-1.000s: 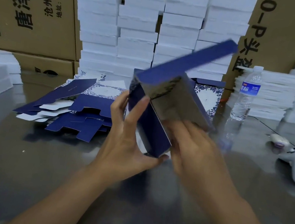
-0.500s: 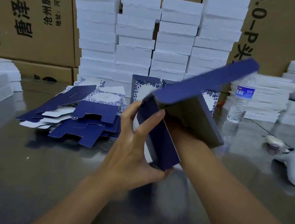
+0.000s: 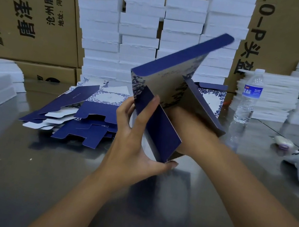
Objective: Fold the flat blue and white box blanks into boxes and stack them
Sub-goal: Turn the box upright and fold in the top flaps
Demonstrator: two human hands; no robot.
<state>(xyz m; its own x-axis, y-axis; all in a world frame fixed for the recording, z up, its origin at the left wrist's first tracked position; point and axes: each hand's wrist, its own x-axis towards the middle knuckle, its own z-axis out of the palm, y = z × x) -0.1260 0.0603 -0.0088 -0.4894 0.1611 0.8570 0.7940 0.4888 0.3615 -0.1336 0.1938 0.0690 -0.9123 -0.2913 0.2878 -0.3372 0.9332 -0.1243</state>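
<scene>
A glossy grey table is shown before brown corrugated cartons and stacked white foam slabs. Flat blue and white blanks are fanned on it at left. A half-formed box (matte navy outside, grey board inside) is held tilted above the table, gripped by the left hand: fingers extended along a side panel, thumb hooked under its lower corner. The right hand is hidden inside the box; its grasp cannot be told.
</scene>
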